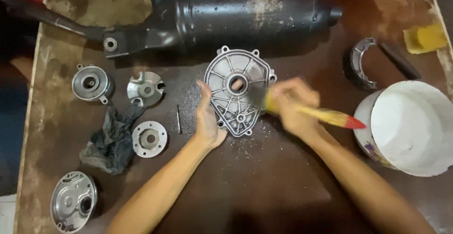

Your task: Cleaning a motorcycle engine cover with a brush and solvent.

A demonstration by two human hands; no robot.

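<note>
Brush point(315, 113) on ribbed aluminium engine cover point(238, 90), mid-table.
I see left hand point(208, 118) flat against cover's left edge, fingers open; right hand point(293, 105) clamped on brush. White bucket point(409, 127) right, black exhaust muffler point(245, 14) far.

Parts spread on a table point(264, 187)

Cover point(238, 90) lies centre, the muffler point(245, 17) behind it; rag point(111, 142) and discs to its left, bucket point(410, 127) to its right.

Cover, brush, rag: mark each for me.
Cover point(226, 76), head view, upper ribbed face.
Brush point(330, 117), head view, yellow handle beyond the right hand.
Rag point(111, 142), head view, middle of the dark cloth.
</note>
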